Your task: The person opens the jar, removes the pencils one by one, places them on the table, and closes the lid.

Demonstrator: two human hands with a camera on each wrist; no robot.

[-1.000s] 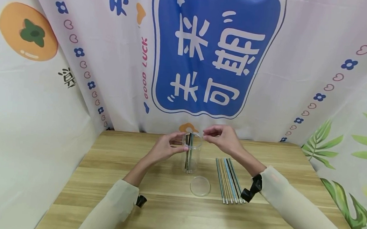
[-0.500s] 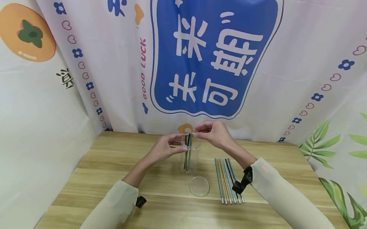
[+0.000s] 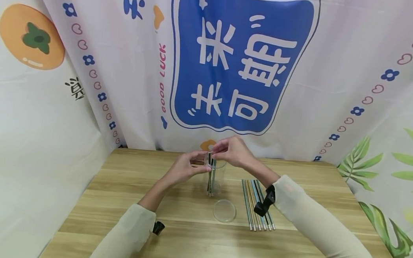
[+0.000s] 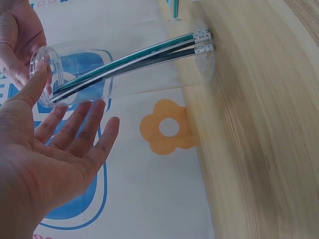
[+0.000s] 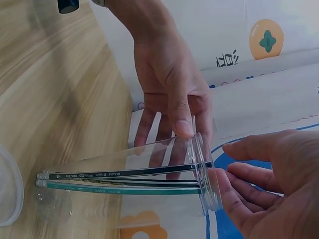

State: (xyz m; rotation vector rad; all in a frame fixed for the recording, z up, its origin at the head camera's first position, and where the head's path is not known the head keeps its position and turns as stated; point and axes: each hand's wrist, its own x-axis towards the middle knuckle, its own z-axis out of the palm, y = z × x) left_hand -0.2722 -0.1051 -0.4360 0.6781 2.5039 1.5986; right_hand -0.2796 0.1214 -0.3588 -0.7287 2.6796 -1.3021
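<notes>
A clear plastic jar (image 3: 219, 180) stands upright near the back of the table, with a few pencils (image 4: 132, 63) leaning inside it, eraser ends down. My left hand (image 3: 182, 168) holds the jar near its rim, thumb on the near side and fingers on the other. At the jar's mouth is my right hand (image 3: 236, 152); in the right wrist view its fingers touch the rim beside the pencils' upper ends, thumb and fingers apart. No pencil shows in that hand's grasp. A round clear lid (image 3: 224, 211) lies flat in front of the jar.
To the right of the lid, several pencils (image 3: 255, 205) in green, gold, blue and black lie side by side on the wooden table (image 3: 124, 203). A printed cloth (image 3: 142, 129) hangs directly behind the table's back edge.
My right hand has moved left, from beside the jar to over its mouth and the pencil ends. My left hand keeps its hold on the jar.
</notes>
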